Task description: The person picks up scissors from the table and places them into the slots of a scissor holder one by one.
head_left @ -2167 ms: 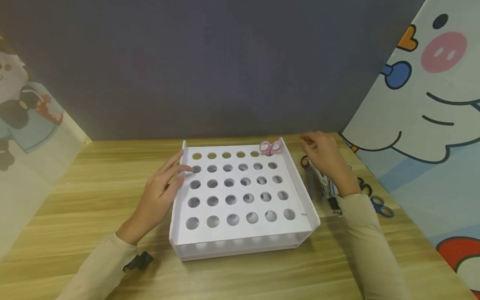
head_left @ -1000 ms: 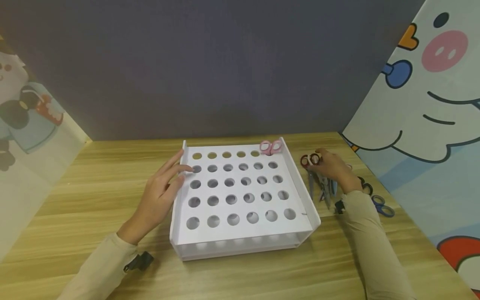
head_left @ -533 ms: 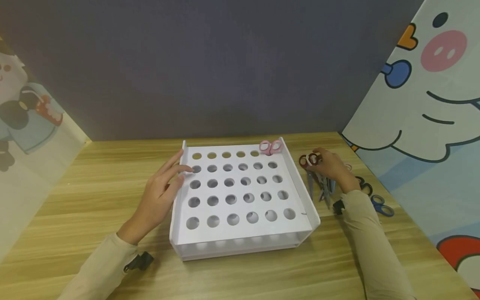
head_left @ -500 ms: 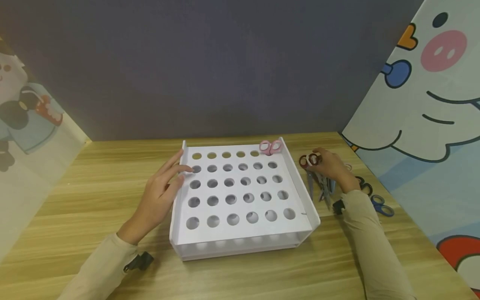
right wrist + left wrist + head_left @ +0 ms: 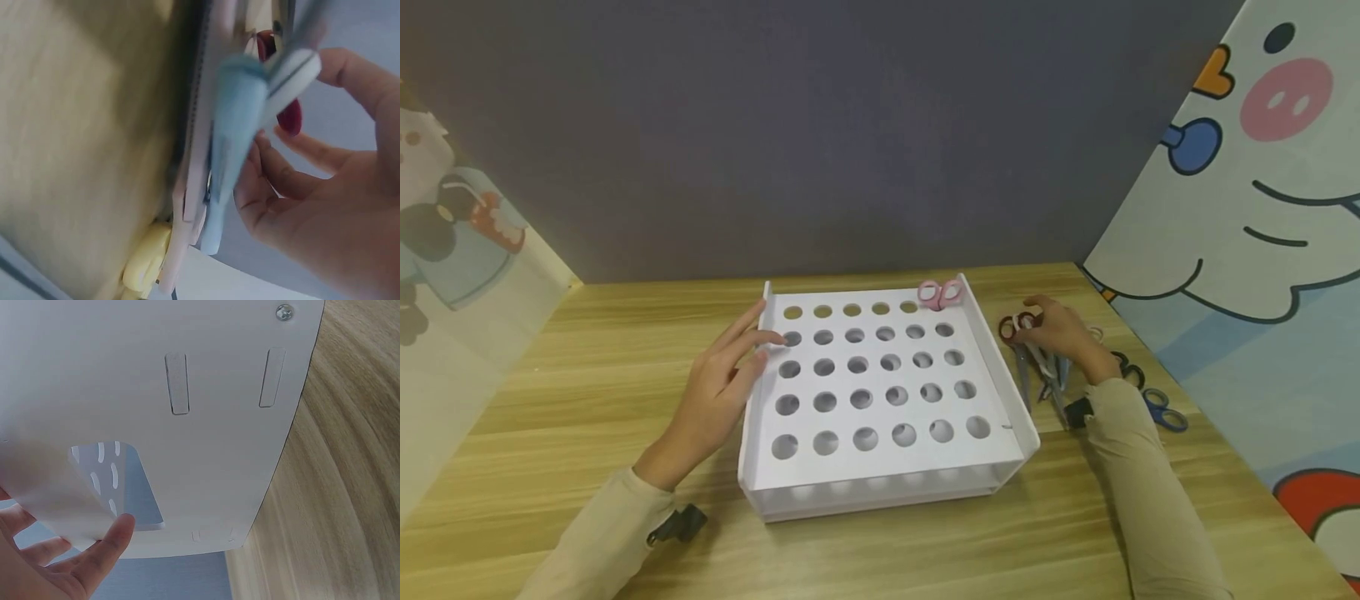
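Note:
A white rack (image 5: 880,387) with rows of round holes stands on the table. Pink-handled scissors (image 5: 938,294) sit in its back right hole. My left hand (image 5: 711,400) rests on the rack's left side, the index finger reaching over the top; in the left wrist view the thumb (image 5: 119,534) touches the side panel beside a cutout. To the right of the rack, my right hand (image 5: 1060,333) pinches scissors among a pile of scissors, at red and white handles (image 5: 1021,321). The right wrist view shows a white handle (image 5: 297,78) by a fingertip, with blurred blades.
Blue-handled scissors (image 5: 1163,410) and black-handled scissors (image 5: 1129,371) lie right of my right wrist. A light-blue handle (image 5: 234,125) and a yellow handle (image 5: 147,256) are close by in the right wrist view. A grey panel (image 5: 850,142) stands behind the table.
My right hand has come down from above the scissors pile and taken hold of scissors there. Their blades have since shifted slightly. The left hand and the rack have stayed put.

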